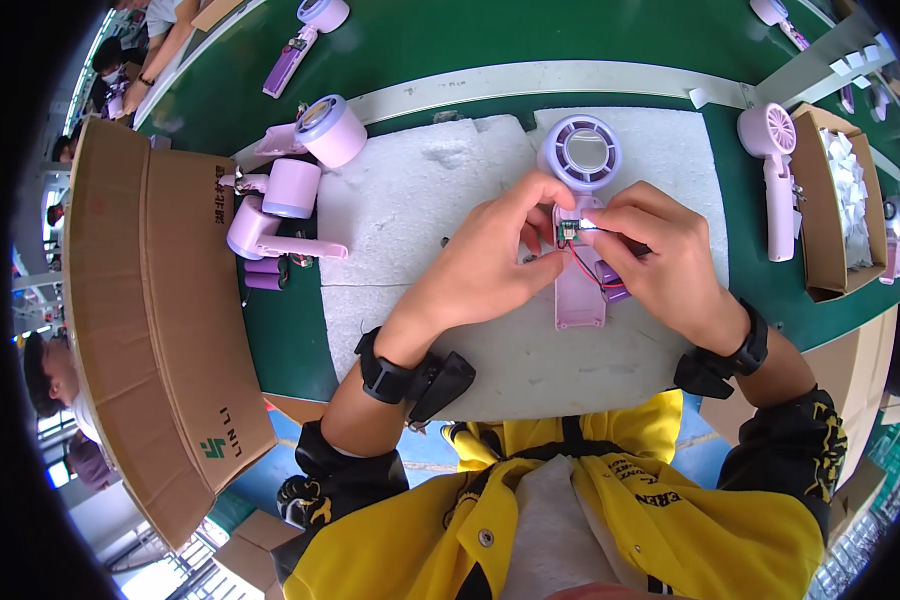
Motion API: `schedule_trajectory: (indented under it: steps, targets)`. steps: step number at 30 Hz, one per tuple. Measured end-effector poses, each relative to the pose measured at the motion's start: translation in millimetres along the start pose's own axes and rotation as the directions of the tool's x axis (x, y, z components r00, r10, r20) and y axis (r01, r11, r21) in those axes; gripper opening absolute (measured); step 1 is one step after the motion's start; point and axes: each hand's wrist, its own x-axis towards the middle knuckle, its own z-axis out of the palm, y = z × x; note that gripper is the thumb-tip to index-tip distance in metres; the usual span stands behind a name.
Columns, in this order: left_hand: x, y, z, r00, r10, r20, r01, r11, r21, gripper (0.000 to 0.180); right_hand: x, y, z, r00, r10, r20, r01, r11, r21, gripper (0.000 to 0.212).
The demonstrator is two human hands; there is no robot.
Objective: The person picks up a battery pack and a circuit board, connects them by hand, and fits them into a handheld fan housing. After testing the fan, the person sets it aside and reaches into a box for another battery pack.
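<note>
A lilac handheld fan point(583, 150) lies on the foam sheet in front of me, its round head pointing away and its handle shell point(578, 300) opened toward me. At the top of the handle sits a small green circuit board point(570, 230). Red and black wires point(585, 267) run from it toward purple battery cells point(611, 281), partly covered by my right hand. My left hand point(505, 245) is closed around the left side of the fan's neck and handle. With thumb and fingertips, my right hand point(660, 250) pinches the board's right edge.
White foam sheets point(400, 200) cover the green table point(470, 35). Several lilac fans point(295, 188) and purple cells point(264, 274) stand at left, beside a tall cardboard box point(170, 300). At right lie another fan point(770, 180) and a carton point(820, 255) of white pieces. People work at far left.
</note>
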Motion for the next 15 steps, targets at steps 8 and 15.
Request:
schedule_trajectory:
  steps: [8, 15]
  targets:
    - [0.9, -3.2, -0.7, 1.0, 0.014, 0.004, -0.013, 0.998, -0.058, 0.03, -0.7, -2.0, 2.6, 1.0, -0.001, -0.008, 0.001, 0.999, -0.038, 0.017]
    - [2.8, -5.8, 1.6, 0.998, 0.058, -0.037, -0.06, 0.997, -0.057, 0.027, 0.7, -2.2, 2.7, 1.0, 0.008, 0.017, -0.007, 0.998, -0.062, 0.016]
